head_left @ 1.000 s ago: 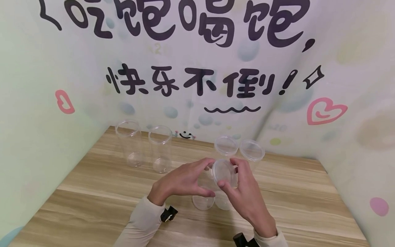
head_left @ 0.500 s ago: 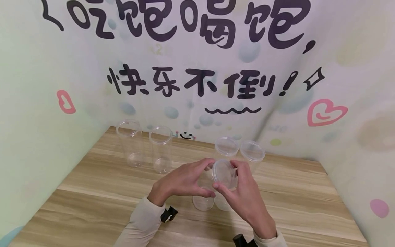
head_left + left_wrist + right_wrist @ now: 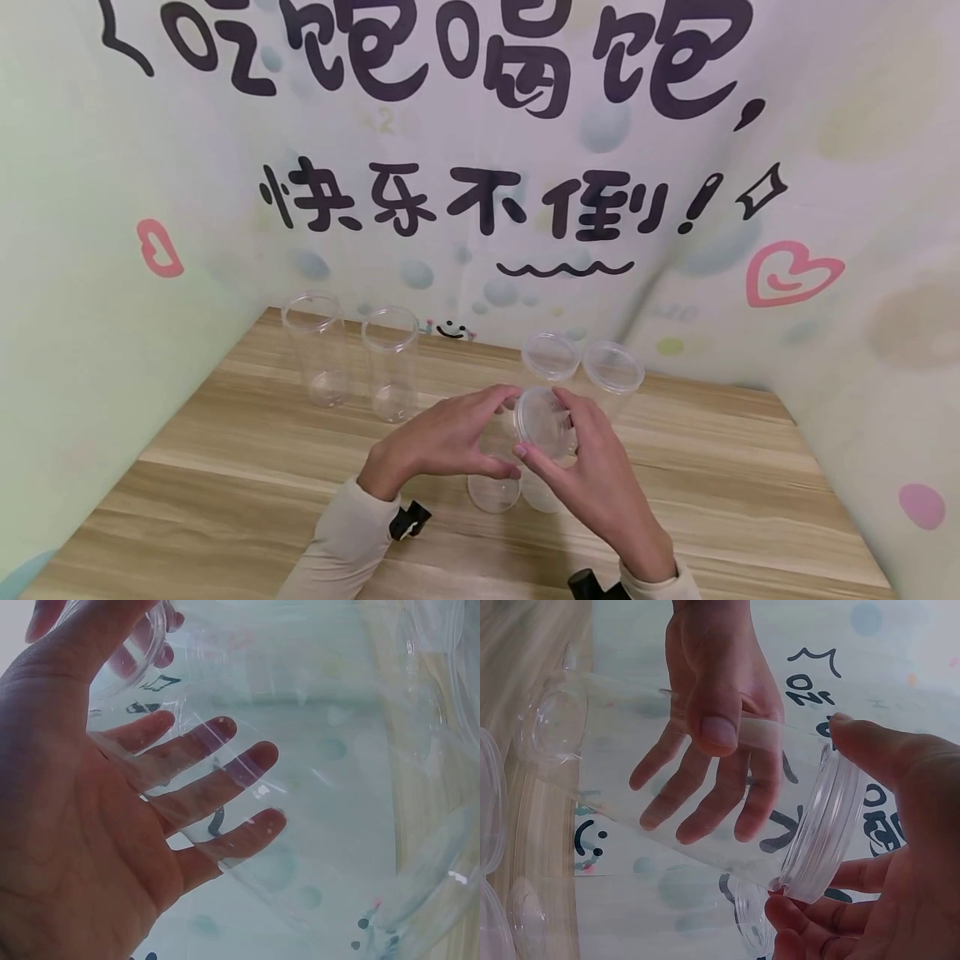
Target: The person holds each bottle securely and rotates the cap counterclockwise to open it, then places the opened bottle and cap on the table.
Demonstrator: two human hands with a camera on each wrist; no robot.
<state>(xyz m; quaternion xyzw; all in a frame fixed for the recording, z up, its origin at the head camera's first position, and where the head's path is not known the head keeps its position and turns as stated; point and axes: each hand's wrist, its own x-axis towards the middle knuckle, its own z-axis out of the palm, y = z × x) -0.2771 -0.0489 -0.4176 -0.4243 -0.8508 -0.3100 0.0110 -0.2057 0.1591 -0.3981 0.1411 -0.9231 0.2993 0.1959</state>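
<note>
A clear plastic jar (image 3: 499, 435) is held above the table, tilted, its lid end (image 3: 823, 817) toward my right hand. My left hand (image 3: 444, 437) holds the jar's body, thumb on one side and fingers on the other, as the right wrist view shows through the plastic. My right hand (image 3: 596, 483) grips the clear lid (image 3: 542, 421) at its edge, between thumb and fingers. The lid sits over the jar's mouth; whether it is fully seated, I cannot tell. Below the hands, two clear round shapes show near the table; which is the held jar's base is unclear.
Two tall clear jars with open tops, one at the far left (image 3: 315, 350) and one beside it (image 3: 392, 367), stand upright. At the back right stand two lidded jars (image 3: 551, 356) (image 3: 613, 367), partly behind my right hand. A printed cloth wall (image 3: 420, 275) borders the wooden table (image 3: 247, 500).
My right thumb has shifted left along the lid's edge, and the right fingers have moved slightly over its rim. My left hand and the jar stay nearly in place.
</note>
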